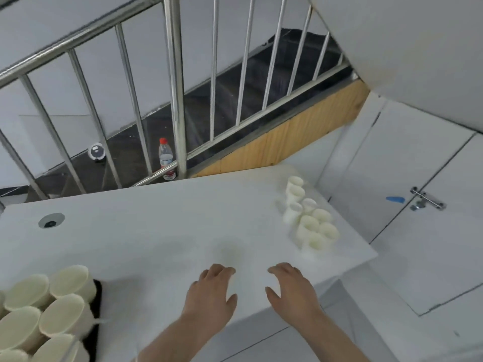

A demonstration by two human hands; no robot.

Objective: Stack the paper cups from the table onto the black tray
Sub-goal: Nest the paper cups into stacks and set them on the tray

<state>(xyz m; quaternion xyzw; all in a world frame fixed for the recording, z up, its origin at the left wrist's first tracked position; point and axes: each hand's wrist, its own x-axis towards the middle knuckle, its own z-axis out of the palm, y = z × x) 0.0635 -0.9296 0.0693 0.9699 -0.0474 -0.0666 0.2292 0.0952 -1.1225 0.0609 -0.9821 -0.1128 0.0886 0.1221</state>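
Observation:
Several cream paper cups (pixel 311 220) stand clustered near the right edge of the white table (pixel 156 231). At the lower left, more paper cups (pixel 52 304) stand upright on the black tray (pixel 97 304), of which only a strip of the right side shows. My left hand (pixel 211 291) and my right hand (pixel 290 291) hover side by side over the table's near edge, palms down, fingers relaxed and slightly bent, holding nothing. Both hands are well apart from either group of cups.
A round cable hole (pixel 51 220) sits in the table at the left. Behind the table runs a steel railing (pixel 177 100) with a red-capped water bottle (pixel 166 159) at its foot. White floor panels with a metal latch (pixel 426 198) lie to the right.

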